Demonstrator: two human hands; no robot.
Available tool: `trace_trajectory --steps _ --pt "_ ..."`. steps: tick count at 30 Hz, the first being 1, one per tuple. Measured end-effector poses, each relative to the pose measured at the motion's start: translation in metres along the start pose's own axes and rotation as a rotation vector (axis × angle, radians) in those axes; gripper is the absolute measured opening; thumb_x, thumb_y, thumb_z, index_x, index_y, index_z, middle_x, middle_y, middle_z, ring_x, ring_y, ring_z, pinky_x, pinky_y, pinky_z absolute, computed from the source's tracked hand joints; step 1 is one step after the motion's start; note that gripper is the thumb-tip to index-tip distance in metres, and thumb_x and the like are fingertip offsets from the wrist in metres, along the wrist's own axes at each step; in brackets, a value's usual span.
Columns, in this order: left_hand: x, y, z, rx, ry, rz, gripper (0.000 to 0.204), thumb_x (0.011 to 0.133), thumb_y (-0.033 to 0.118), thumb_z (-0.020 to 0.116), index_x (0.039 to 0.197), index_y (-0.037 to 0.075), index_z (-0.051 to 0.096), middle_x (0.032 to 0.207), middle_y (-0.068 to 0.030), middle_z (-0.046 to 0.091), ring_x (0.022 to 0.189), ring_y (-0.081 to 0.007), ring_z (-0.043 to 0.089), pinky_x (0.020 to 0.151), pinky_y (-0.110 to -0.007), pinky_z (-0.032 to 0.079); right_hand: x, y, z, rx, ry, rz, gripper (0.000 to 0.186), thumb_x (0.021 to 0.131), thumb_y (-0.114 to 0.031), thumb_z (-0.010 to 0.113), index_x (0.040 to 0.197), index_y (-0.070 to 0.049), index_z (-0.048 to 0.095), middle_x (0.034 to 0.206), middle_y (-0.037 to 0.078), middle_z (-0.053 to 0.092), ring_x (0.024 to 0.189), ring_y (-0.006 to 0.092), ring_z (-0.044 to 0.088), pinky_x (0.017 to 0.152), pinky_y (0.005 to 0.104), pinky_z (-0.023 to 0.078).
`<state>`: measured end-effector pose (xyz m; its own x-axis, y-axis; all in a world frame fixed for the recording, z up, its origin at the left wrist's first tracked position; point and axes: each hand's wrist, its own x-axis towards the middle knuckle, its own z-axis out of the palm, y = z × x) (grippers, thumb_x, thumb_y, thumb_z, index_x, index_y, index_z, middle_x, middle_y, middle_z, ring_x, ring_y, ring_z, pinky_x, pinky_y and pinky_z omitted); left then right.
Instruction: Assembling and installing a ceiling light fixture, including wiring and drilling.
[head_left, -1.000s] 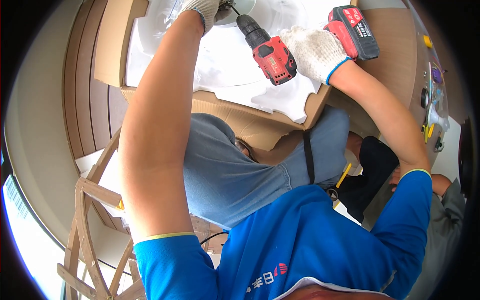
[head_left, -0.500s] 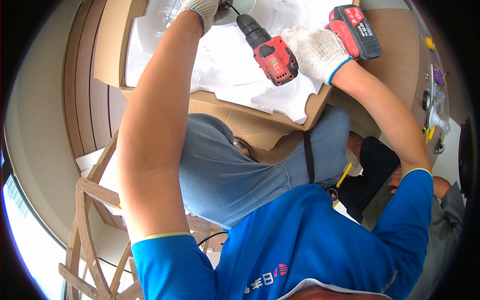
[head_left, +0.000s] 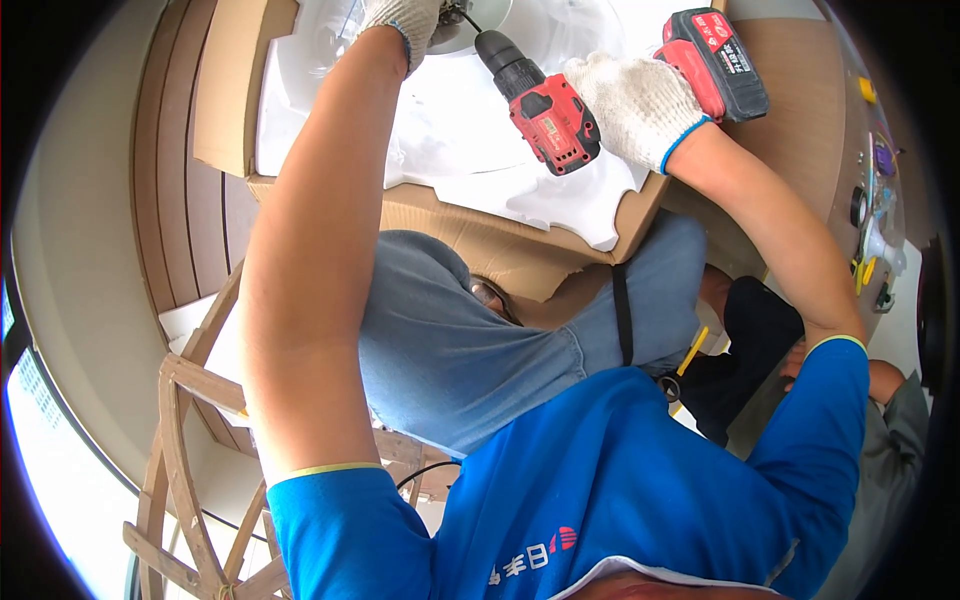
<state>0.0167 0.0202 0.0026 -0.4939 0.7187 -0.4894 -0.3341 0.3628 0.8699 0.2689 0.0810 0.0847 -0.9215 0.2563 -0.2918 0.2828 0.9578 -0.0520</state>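
Observation:
My right hand [head_left: 640, 108], in a white knit glove with a blue cuff, is wrapped around the grip of a red and black cordless drill [head_left: 550, 118]. Its battery pack [head_left: 722, 65] sticks out on the far side of the glove. From the black chuck a thin bit points up and left, toward my left hand [head_left: 402, 18]. That hand wears a matching glove and is cut off by the top edge. Its fingers seem closed around a small dark metal part beside the bit tip, too hidden to name. Beneath lies a pale round form in white foam [head_left: 460, 125].
An open cardboard box [head_left: 470, 235] holds the foam, its front edge against my knees. Wooden trestle legs [head_left: 175, 460] stand at the left. To the right is a brown surface [head_left: 795, 130] with small tools and parts beyond it. Another person's grey sleeve [head_left: 890, 450] shows at far right.
The whole picture has slid slightly right and down. Both hands and the drill keep the same places relative to the box.

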Motion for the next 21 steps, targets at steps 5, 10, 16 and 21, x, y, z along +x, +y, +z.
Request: trace_trajectory --steps 5,10,16,21 --pt "-0.009 0.008 0.009 0.045 0.025 -0.012 0.013 0.099 0.013 0.056 0.108 0.016 0.065 0.08 -0.0008 0.063 0.063 -0.014 0.062 0.057 -0.036 0.058 -0.002 -0.001 -0.011 -0.013 0.018 -0.002 0.016 0.088 -0.009 0.061 0.104 -0.005 0.063 0.099 0.018 0.069 0.092 0.0357 0.071 0.077 0.0462 0.058" --pt "-0.002 0.002 -0.012 0.232 0.024 0.037 0.015 0.1 0.015 0.056 0.112 0.017 0.064 0.091 -0.0024 0.065 0.075 -0.0173 0.067 0.059 -0.04 0.059 0.003 0.004 -0.012 -0.065 0.074 -0.048 0.015 0.088 -0.01 0.061 0.103 -0.006 0.063 0.098 0.018 0.069 0.09 0.0355 0.072 0.075 0.0458 0.058" --pt "-0.014 0.007 -0.008 -0.024 -0.085 -0.108 0.017 0.101 0.022 0.055 0.115 0.019 0.063 0.098 -0.0016 0.067 0.091 -0.0204 0.068 0.077 -0.057 0.055 0.0 0.0 -0.008 -0.075 0.061 -0.026 0.016 0.089 -0.01 0.06 0.104 -0.005 0.063 0.098 0.018 0.069 0.09 0.0367 0.071 0.075 0.0471 0.058" --pt "-0.012 0.008 -0.01 -0.077 -0.061 -0.145 0.021 0.099 0.012 0.055 0.118 0.012 0.064 0.102 -0.0052 0.067 0.096 -0.0221 0.067 0.081 -0.048 0.057 0.002 0.001 -0.003 -0.009 0.105 -0.049 0.019 0.087 -0.009 0.061 0.105 -0.005 0.06 0.091 0.017 0.066 0.081 0.0359 0.07 0.07 0.0466 0.057"
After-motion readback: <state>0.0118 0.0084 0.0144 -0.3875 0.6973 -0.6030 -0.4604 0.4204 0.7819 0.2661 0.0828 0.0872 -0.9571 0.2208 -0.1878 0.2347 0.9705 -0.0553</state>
